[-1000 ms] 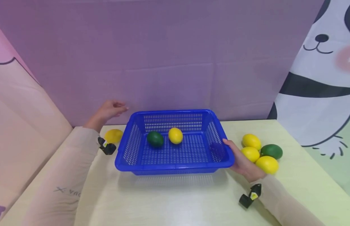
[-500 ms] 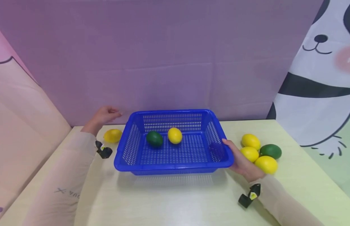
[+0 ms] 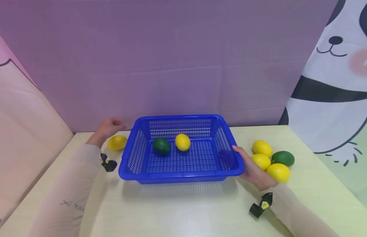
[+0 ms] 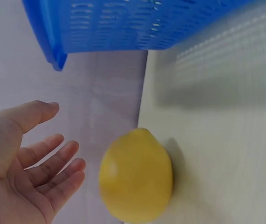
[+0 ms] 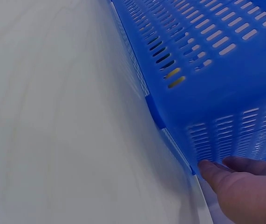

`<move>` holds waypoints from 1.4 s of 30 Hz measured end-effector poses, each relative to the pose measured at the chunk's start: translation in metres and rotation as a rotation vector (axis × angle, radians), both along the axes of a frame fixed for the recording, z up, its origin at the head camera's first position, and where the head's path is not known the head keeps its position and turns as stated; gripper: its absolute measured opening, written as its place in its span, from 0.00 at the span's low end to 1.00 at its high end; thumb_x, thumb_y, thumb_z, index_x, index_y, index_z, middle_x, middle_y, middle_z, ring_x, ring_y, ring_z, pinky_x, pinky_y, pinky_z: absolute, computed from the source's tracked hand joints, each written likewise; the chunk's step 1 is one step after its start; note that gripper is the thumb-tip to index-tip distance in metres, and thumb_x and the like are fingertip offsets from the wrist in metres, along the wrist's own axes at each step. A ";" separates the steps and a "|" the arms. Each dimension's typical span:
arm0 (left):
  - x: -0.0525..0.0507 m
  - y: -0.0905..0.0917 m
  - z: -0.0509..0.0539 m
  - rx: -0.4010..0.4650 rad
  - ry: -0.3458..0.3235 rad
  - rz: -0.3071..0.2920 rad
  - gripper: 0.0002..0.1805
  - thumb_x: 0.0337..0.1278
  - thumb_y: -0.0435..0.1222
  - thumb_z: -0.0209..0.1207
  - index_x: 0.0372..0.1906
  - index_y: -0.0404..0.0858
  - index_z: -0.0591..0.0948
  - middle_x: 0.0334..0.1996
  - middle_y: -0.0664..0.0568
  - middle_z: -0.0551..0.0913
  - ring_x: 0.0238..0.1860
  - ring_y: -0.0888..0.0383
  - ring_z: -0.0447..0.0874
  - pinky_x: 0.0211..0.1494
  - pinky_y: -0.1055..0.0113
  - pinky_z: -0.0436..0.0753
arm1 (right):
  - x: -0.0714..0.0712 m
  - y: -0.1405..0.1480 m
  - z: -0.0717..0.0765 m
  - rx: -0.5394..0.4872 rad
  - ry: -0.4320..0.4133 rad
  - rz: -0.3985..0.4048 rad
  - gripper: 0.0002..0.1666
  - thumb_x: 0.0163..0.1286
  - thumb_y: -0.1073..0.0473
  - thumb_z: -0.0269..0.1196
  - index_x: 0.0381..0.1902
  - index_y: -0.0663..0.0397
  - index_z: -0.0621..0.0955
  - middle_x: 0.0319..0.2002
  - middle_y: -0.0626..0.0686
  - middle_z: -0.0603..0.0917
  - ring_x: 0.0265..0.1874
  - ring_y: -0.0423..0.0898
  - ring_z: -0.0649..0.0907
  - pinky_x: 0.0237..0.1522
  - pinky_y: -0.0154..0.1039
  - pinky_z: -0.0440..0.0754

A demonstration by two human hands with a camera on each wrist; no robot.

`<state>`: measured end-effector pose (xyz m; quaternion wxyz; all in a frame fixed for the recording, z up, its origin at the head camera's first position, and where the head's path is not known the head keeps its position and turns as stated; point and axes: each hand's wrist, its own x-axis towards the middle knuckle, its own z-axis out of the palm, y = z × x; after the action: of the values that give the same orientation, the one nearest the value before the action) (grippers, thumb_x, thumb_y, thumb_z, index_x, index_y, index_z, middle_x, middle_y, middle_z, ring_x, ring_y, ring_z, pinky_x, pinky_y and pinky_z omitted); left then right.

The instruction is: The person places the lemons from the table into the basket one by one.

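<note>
A blue plastic basket (image 3: 183,176) with slotted walls stands on the table, holding a dark green lemon-shaped fruit (image 3: 161,145) and a yellow lemon (image 3: 183,142). My right hand (image 3: 254,171) grips its right side, with a digit at the rim; in the right wrist view, fingers (image 5: 212,175) lie against the slotted outer wall. To the left of the basket lies another lemon (image 3: 117,143). Just behind and above that lemon is my left hand (image 3: 108,127), palm facing it in the left wrist view, fingers (image 4: 53,163) loosely bent and apart from the fruit.
Right of the basket, beside my right wrist, several yellow lemons (image 3: 261,161) cluster with another green fruit (image 3: 282,158). A purple cloth (image 3: 177,65) hangs along the table's back edge. Printed curtains (image 3: 334,118) stand at both sides. The pale table (image 3: 171,210) extends in front of the basket.
My left hand has come down and slightly left, closer to the lemon by the basket. My right hand keeps its grip on the basket; the whole view has shifted a little.
</note>
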<state>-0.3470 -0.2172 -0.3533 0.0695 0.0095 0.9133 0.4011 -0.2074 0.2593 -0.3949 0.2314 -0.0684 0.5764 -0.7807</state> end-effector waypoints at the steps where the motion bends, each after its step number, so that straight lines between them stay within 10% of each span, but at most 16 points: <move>1: 0.000 -0.001 -0.001 0.001 -0.005 0.002 0.29 0.66 0.44 0.52 0.63 0.28 0.65 0.59 0.32 0.69 0.59 0.37 0.66 0.65 0.45 0.65 | 0.000 0.000 0.000 -0.005 -0.001 0.001 0.39 0.74 0.38 0.39 0.69 0.60 0.48 0.50 0.52 0.78 0.46 0.47 0.80 0.45 0.37 0.81; 42: -0.006 -0.016 -0.046 -0.274 0.019 -0.226 0.35 0.59 0.46 0.59 0.62 0.26 0.65 0.59 0.28 0.67 0.58 0.33 0.65 0.60 0.38 0.65 | 0.000 0.001 0.000 0.041 -0.020 -0.013 0.46 0.72 0.36 0.39 0.73 0.59 0.39 0.56 0.54 0.72 0.49 0.48 0.78 0.49 0.40 0.79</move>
<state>-0.3531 -0.2329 -0.3989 0.1060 0.1065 0.9531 0.2626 -0.2079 0.2600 -0.3952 0.2334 -0.0519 0.5903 -0.7710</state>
